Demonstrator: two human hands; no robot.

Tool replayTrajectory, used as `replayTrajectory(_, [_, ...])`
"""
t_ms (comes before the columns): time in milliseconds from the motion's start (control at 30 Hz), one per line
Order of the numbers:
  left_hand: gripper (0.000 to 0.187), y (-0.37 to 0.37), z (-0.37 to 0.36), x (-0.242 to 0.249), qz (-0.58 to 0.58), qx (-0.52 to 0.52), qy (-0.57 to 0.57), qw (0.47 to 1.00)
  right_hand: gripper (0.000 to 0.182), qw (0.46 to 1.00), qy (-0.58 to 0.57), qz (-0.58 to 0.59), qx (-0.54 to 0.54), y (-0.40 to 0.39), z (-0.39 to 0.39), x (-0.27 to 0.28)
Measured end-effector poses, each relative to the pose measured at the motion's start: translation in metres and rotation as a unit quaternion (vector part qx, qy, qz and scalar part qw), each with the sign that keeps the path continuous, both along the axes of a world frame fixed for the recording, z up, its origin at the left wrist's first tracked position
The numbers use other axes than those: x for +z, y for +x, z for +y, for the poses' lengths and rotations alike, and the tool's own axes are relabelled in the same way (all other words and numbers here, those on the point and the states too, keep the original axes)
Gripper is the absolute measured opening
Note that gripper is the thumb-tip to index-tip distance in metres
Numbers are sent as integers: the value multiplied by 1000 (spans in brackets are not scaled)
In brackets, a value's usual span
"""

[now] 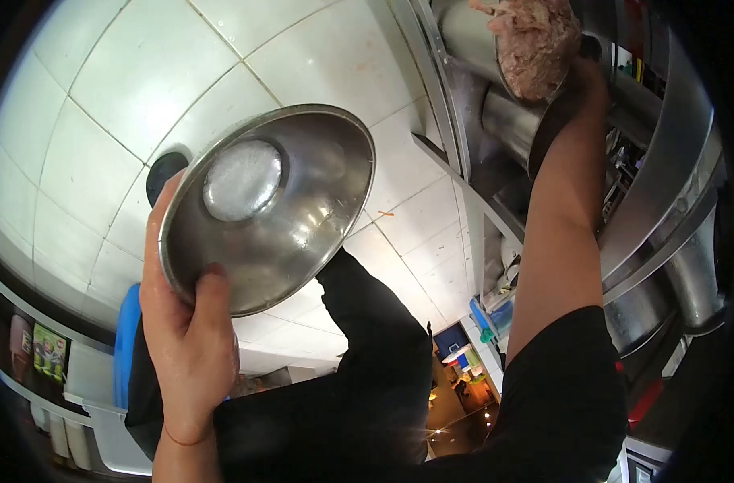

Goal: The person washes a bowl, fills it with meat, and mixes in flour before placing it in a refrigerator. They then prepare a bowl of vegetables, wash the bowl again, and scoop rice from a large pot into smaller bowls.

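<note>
My left hand (pixel 194 322) is closed on the rim of a shiny steel mixing bowl (pixel 318 225), with the thumb inside and the fingers behind the wall. The bowl is tilted, its inside facing me, and I see no food in it. At the upper right, my right arm stretches out to a lump of pinkish minced meat (pixel 538 52), which sits at the mouth of a metal container (pixel 473 40). Beside the meat is my right hand (pixel 588 79), in shadow; its fingers are hidden, so their grip does not show.
White floor tiles (pixel 173 72) with a few orange scraps lie below. Steel shelving (pixel 665 177) with metal pots (pixel 640 310) stands on the right. A shelf (pixel 45 322) with packages and a white bin (pixel 117 439) is at the lower left. A shoe (pixel 165 173) shows behind the bowl.
</note>
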State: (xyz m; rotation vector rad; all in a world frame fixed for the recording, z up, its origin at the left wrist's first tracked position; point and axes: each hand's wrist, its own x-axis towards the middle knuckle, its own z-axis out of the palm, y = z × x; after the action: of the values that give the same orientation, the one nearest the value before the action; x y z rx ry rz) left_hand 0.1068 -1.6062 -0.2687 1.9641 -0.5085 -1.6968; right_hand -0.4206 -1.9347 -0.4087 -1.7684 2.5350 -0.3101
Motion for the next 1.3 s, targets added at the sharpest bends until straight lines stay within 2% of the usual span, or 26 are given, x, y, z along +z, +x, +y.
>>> replayTrajectory(233, [68, -7, -16, 4, 4, -24, 11, 1000, 31, 999, -33, -40, -12, -5, 5, -1])
replayTrajectory(300, [67, -9, -11, 0, 2, -51, -21, 998, 31, 997, -57, -56, -18, -8, 15, 3])
replayTrajectory(333, [67, -9, -9, -1, 2, -53, -21, 998, 30, 995, -71, -64, -21, -10, 22, 5])
replayTrajectory(400, [66, -10, -7, -4, -28, -121, -64, 990, 30, 991, -103, -86, -29, -10, 31, 8])
replayTrajectory(500, [65, -13, -4, -5, -24, -101, -46, 994, 30, 979, -156, -127, -40, -6, 43, 12])
replayTrajectory(600, [66, -15, 2, -17, -65, -132, -97, 984, 29, 951, -241, -185, -57, 13, 60, 17])
replayTrajectory(700, [68, -14, -2, -14, -81, -136, -110, 981, 29, 893, -343, -280, -82, 49, 94, 34])
replayTrajectory(800, [69, -21, -2, -23, -134, -153, -169, 965, 30, 793, -380, -464, -108, 88, 145, 65])
replayTrajectory(867, [69, -30, 0, -34, -139, -154, -193, 959, 30, 686, -299, -647, -148, 115, 193, 75])
replayTrajectory(900, [69, -39, -3, -33, -99, -143, -154, 973, 30, 630, -234, -720, -173, 128, 220, 79])
replayTrajectory(933, [68, -47, -8, -33, -59, -132, -117, 982, 30, 601, -182, -755, -186, 143, 248, 87])
replayTrajectory(967, [68, -52, -9, -32, -49, -145, -121, 981, 25, 612, -132, -745, -231, 150, 279, 86])
replayTrajectory(1033, [69, -65, -6, -32, 100, -6, -76, 992, 21, 613, -97, -761, -189, 186, 344, 120])
replayTrajectory(1100, [68, -78, -5, -42, 63, -18, -59, 996, 20, 684, -25, -651, -328, 218, 394, 162])
replayTrajectory(1167, [66, -92, -8, -46, -54, -67, -218, 972, 21, 671, 12, -659, -339, 236, 435, 210])
replayTrajectory(1200, [62, -107, -16, -42, 1, -26, -220, 975, 20, 678, 29, -646, -350, 231, 458, 218])
replayTrajectory(1233, [61, -122, -26, -29, -14, -37, -251, 967, 19, 683, 47, -635, -359, 223, 482, 221])
replayTrajectory(1267, [61, -134, -30, -20, -4, -61, -235, 970, 19, 681, 38, -636, -361, 220, 501, 228])
replayTrajectory(1300, [61, -141, -39, -10, 6, -75, -240, 968, 16, 723, 72, -592, -350, 215, 513, 233])
